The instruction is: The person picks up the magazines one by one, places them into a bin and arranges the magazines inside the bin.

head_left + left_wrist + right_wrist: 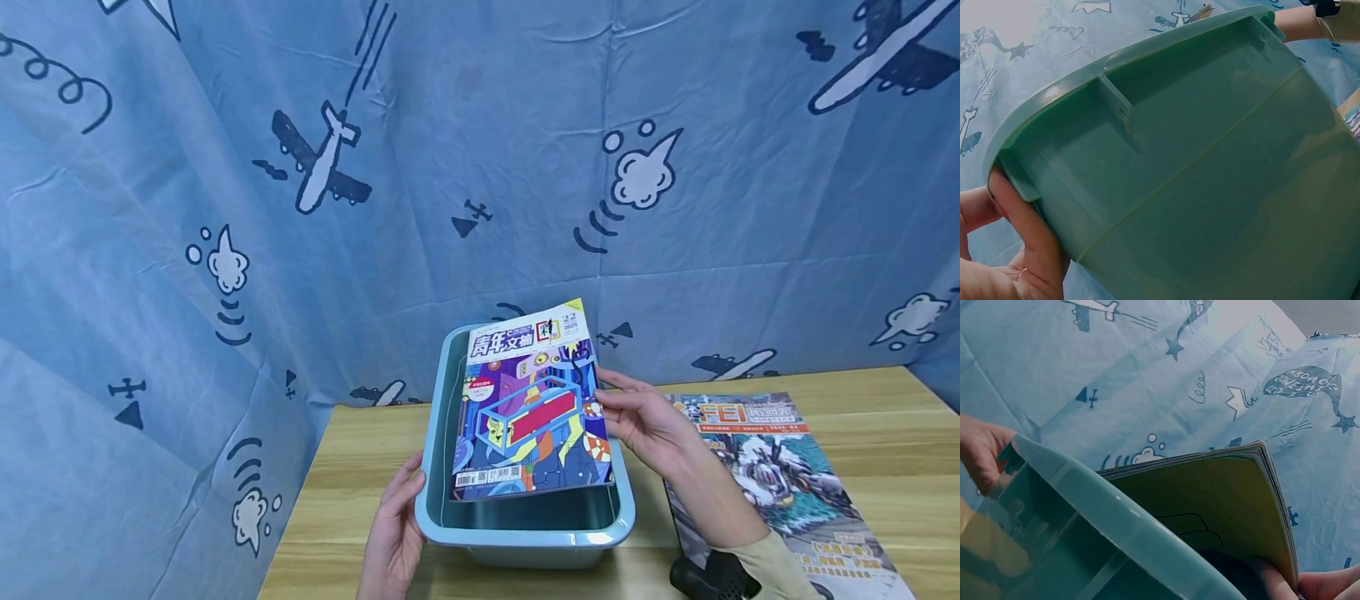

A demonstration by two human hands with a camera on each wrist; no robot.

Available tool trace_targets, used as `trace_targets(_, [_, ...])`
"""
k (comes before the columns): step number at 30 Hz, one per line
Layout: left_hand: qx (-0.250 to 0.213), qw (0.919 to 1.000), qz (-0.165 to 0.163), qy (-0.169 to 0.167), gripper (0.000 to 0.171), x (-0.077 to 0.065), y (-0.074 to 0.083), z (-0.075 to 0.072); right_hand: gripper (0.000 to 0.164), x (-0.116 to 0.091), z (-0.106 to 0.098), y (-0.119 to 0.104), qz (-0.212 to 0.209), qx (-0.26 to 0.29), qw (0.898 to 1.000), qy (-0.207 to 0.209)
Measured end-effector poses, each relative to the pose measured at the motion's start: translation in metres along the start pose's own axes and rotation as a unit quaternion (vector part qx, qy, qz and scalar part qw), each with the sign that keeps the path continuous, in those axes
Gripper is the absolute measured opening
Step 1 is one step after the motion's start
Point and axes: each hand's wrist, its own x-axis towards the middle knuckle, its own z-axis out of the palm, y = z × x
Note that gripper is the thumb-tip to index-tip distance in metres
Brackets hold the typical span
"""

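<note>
A light blue-green plastic bin (525,539) stands on the wooden table. My left hand (396,521) grips its rim at the near left corner; in the left wrist view a finger (1032,228) tucks under the rim. By its right edge, my right hand (647,423) pinches a magazine (528,408) with a purple cover, tilted over the bin's opening. Seen from the right wrist, the magazine's yellowish back (1229,506) rises behind the bin's rim (1129,515), and the thumb and fingers are partly cut off. The inside of the bin is largely hidden beneath the magazine.
To the right of the bin another magazine (795,492) lies flat on the table (352,467), partly under my right forearm. Behind and to the left hangs a blue cloth (480,167) printed with planes, close to the bin's far side.
</note>
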Motion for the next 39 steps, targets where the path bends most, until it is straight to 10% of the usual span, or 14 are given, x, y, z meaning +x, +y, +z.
trace_targets(39, [0.001, 1.0, 0.003, 0.0, 0.05, 0.001, -0.001, -0.001, 0.075, 0.006, 0.011, 0.005, -0.025, -0.071, 0.997, -0.006])
